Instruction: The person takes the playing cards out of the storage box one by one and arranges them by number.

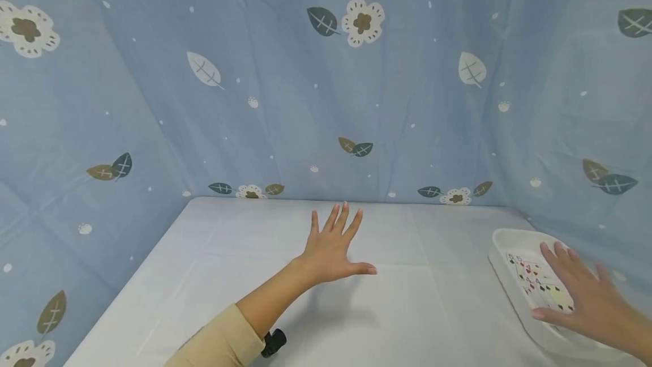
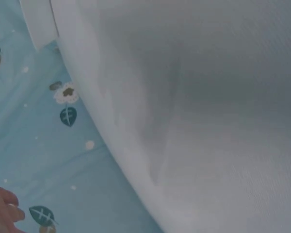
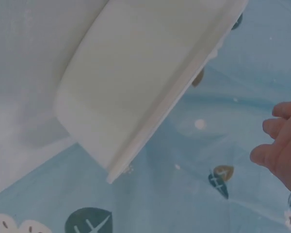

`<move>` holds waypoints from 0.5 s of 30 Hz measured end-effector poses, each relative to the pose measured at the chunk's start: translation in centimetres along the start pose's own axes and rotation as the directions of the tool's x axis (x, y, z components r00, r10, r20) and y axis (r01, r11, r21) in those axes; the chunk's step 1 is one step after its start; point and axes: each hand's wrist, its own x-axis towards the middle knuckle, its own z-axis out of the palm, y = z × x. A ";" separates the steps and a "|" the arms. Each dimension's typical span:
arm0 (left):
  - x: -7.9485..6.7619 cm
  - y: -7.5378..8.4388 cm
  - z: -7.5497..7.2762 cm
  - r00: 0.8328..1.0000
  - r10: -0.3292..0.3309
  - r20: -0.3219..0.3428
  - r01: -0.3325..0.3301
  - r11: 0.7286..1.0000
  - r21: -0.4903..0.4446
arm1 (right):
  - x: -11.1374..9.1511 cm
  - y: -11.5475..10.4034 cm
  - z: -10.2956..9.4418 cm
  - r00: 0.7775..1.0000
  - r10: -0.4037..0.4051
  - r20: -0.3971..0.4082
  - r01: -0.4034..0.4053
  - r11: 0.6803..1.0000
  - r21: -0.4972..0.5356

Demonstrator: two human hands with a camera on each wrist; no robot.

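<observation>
My left hand [image 1: 330, 251] hovers over the middle of the white table, fingers spread wide and holding nothing; its shadow falls on the cloth. At the right, my right hand [image 1: 586, 293] is held above a white plastic tub [image 1: 514, 235], fingers spread and thumb out. Several playing cards [image 1: 532, 276], fives and fours among them, lie face up inside the tub. Part of the cards is hidden behind the right hand. In the right wrist view the tub's side wall [image 3: 121, 77] appears close by, with the fingers [image 3: 276, 126] apart from it.
A white cloth-covered table [image 1: 234, 254] spreads out in front. Blue curtains [image 1: 285, 106] with flowers and leaves hang along the back and both sides. A small black device [image 1: 274, 342] shows at the left wrist, beside the beige sleeve [image 1: 224, 338].
</observation>
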 end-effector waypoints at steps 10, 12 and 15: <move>1.0 2.5 0.0 1.000 0.014 0.024 -0.013 0.999 -0.041 | -0.9 1.9 0.4 0.986 0.154 0.062 -0.154 0.988 -0.005; 1.1 2.9 0.0 1.000 0.013 0.027 -0.011 0.999 -0.042 | -1.2 2.3 0.8 0.982 0.178 0.055 -0.178 0.984 -0.019; 1.4 3.5 0.1 1.000 0.014 0.026 -0.013 0.999 -0.043 | -1.4 3.0 1.1 0.974 0.216 0.061 -0.216 0.976 -0.017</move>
